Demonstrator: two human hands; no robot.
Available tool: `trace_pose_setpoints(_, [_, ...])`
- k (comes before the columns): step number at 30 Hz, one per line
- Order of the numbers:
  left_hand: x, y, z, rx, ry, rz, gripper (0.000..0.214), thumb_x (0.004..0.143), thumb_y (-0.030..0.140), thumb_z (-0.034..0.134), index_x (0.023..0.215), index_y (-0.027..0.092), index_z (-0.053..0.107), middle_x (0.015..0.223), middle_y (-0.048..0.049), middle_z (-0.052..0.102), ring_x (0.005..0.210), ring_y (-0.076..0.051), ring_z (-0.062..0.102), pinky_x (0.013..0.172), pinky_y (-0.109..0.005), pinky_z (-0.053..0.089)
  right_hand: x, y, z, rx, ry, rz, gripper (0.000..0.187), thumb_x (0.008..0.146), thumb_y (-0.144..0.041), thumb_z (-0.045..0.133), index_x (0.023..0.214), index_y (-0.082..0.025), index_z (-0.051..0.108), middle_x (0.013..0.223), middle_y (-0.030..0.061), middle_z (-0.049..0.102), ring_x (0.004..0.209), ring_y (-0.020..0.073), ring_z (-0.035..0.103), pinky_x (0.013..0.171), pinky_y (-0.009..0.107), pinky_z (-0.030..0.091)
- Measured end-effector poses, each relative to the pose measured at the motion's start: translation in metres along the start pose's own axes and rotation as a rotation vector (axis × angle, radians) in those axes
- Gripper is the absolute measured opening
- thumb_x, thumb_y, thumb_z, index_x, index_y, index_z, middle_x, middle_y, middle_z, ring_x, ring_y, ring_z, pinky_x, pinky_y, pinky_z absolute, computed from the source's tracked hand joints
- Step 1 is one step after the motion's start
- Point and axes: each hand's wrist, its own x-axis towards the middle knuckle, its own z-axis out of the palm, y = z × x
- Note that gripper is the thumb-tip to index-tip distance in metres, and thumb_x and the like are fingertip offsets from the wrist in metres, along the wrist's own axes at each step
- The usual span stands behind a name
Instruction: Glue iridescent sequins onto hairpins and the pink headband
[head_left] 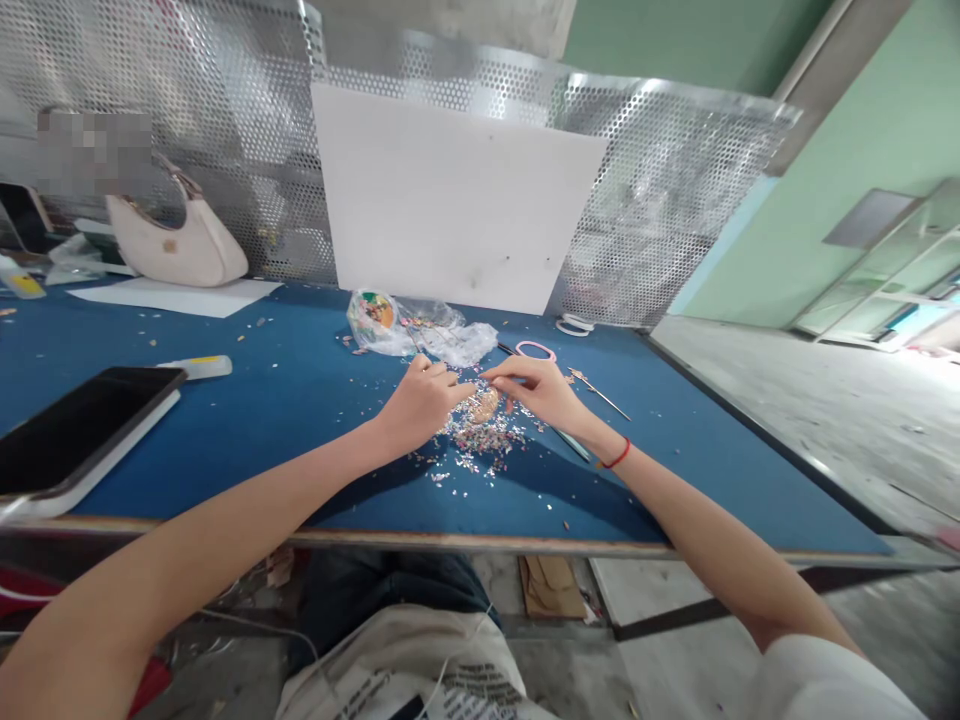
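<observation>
My left hand (422,398) is closed in a pinch over a pile of tiny glittering pieces (480,440) on the blue table (285,400). My right hand (534,388), with a red string on its wrist, is also pinched, its fingertips meeting the left hand's. Between the hands sits a small round pinkish sparkly object (484,405); which hand holds it I cannot tell. A crumpled clear plastic bag (420,330) lies just behind the hands.
A pink ring (535,350), a white ring (574,324), a thin metal tool (600,393) and a pen-like tool (571,444) lie near the right hand. A dark tablet (75,430), a white tube (196,368), paper and a cream handbag (176,245) sit left. A perforated metal screen with a white board (457,200) backs the table.
</observation>
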Motion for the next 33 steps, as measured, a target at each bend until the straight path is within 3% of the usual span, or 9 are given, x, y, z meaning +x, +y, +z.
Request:
trace_pose_setpoints(6, [0.0,-0.002,-0.003,-0.04,0.005,0.01,0.023,0.095,0.011,0.045,0.08,0.018,0.061,0.072,-0.0012,0.061,0.074,-0.017,0.049,0.076,-0.034,0.028,-0.005,-0.008,0.001,-0.237,-0.088,-0.174,0.009,0.086,-0.024,0.061,0.088,-0.019,0.069,0.083,0.0038,0.068,0.075,0.0127,0.062,0.06,0.025,0.05])
trace_pose_setpoints(10, [0.002,-0.003,-0.006,-0.028,-0.002,0.079,0.021,0.095,0.014,0.047,0.081,0.018,0.061,0.074,-0.0019,0.061,0.078,-0.018,0.05,0.08,-0.034,0.029,-0.007,-0.01,0.003,-0.366,-0.117,-0.374,0.012,0.09,-0.022,0.058,0.081,-0.018,0.064,0.075,0.0036,0.066,0.067,0.0122,0.059,0.06,0.026,0.047])
trace_pose_setpoints(12, [0.003,-0.003,-0.008,-0.014,0.007,0.096,0.021,0.096,0.014,0.046,0.082,0.018,0.061,0.075,-0.0021,0.062,0.078,-0.018,0.05,0.082,-0.035,0.029,-0.008,-0.009,0.006,-0.438,-0.102,-0.395,0.016,0.092,-0.022,0.053,0.079,-0.018,0.061,0.072,0.0035,0.065,0.063,0.0121,0.056,0.058,0.026,0.044])
trace_pose_setpoints(14, [0.004,-0.003,-0.01,-0.004,0.018,0.087,0.022,0.096,0.014,0.045,0.082,0.019,0.061,0.076,-0.0025,0.063,0.077,-0.018,0.05,0.081,-0.035,0.029,-0.009,-0.009,0.011,-0.528,-0.055,-0.344,0.018,0.094,-0.022,0.049,0.08,-0.018,0.058,0.071,0.004,0.064,0.061,0.0127,0.056,0.057,0.027,0.043])
trace_pose_setpoints(17, [0.004,-0.002,-0.012,0.02,0.029,0.093,0.023,0.096,0.014,0.044,0.083,0.019,0.062,0.076,-0.003,0.064,0.078,-0.019,0.05,0.08,-0.036,0.03,-0.01,-0.009,0.017,-0.542,-0.003,-0.115,0.024,0.096,-0.024,0.043,0.074,-0.019,0.052,0.06,0.0015,0.061,0.054,0.0127,0.055,0.055,0.028,0.042])
trace_pose_setpoints(21, [0.003,-0.002,-0.013,0.047,0.037,0.113,0.023,0.095,0.013,0.045,0.082,0.02,0.062,0.075,-0.003,0.063,0.079,-0.019,0.05,0.081,-0.036,0.03,-0.006,-0.004,0.015,-0.129,-0.003,0.163,0.032,0.099,-0.038,0.035,0.073,-0.022,0.043,0.05,-0.0029,0.057,0.041,0.0113,0.054,0.046,0.024,0.044])
trace_pose_setpoints(25, [0.003,-0.003,-0.014,0.043,0.021,0.103,0.021,0.094,0.012,0.047,0.081,0.02,0.062,0.075,-0.0028,0.062,0.078,-0.02,0.049,0.08,-0.035,0.031,-0.004,-0.005,0.007,0.073,0.001,0.148,0.039,0.095,-0.05,0.042,0.081,-0.018,0.057,0.066,0.002,0.062,0.056,0.0127,0.061,0.046,0.023,0.048])
trace_pose_setpoints(29, [0.003,-0.004,-0.014,0.025,0.017,0.096,0.023,0.095,0.011,0.045,0.085,0.02,0.062,0.076,-0.003,0.063,0.079,-0.02,0.049,0.081,-0.035,0.031,-0.005,-0.013,0.005,-0.071,-0.047,0.105,0.036,0.09,-0.049,0.053,0.083,-0.016,0.067,0.076,0.0041,0.066,0.062,0.011,0.057,0.052,0.022,0.046])
trace_pose_setpoints(33, [0.003,-0.004,-0.012,0.025,0.023,0.086,0.023,0.096,0.012,0.045,0.082,0.019,0.062,0.075,-0.0036,0.062,0.078,-0.02,0.05,0.08,-0.036,0.031,-0.009,-0.013,0.01,-0.168,-0.052,0.047,0.028,0.086,-0.043,0.062,0.078,-0.017,0.066,0.071,0.0027,0.066,0.06,0.011,0.054,0.052,0.023,0.041])
